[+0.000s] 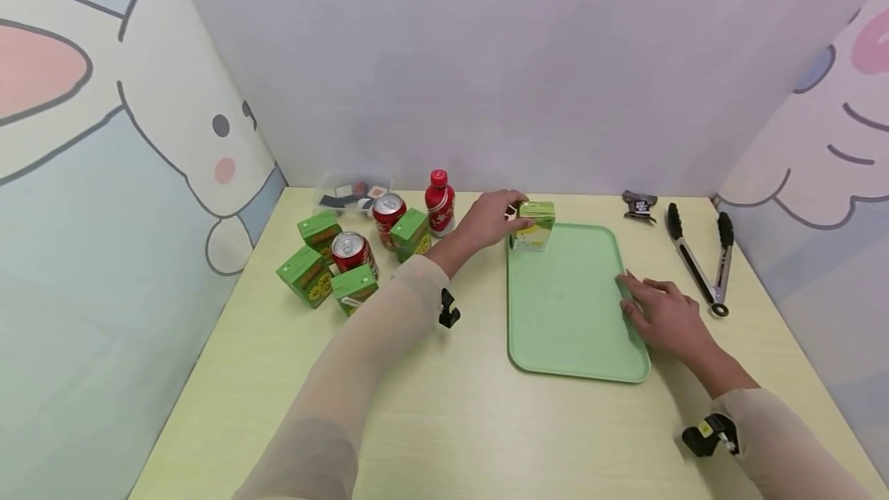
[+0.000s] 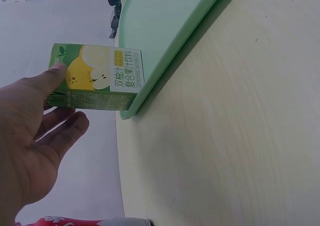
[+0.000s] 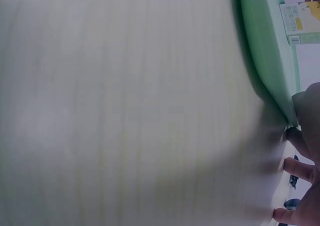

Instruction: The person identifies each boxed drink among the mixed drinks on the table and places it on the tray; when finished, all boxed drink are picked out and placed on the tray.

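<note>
My left hand [image 1: 491,218] grips a green and yellow juice carton [image 1: 535,228] with a citrus fruit picture, thumb on one side and fingers on the other. The carton stands upright at the far left corner of a light green tray [image 1: 572,307], its base inside the rim in the left wrist view. My right hand [image 1: 667,319] rests at the tray's right edge, its thumb and index fingertips at the rim and the other fingers spread on the table. In the right wrist view, part of this hand [image 3: 306,151] runs out of frame.
Left of the tray are several green cartons [image 1: 305,275], two red cans [image 1: 352,251], a red bottle [image 1: 440,205] and a clear plastic box [image 1: 347,197]. Tongs [image 1: 703,268] lie spread at the right, near a small black packet [image 1: 640,205]. Walls border the table [image 1: 444,423].
</note>
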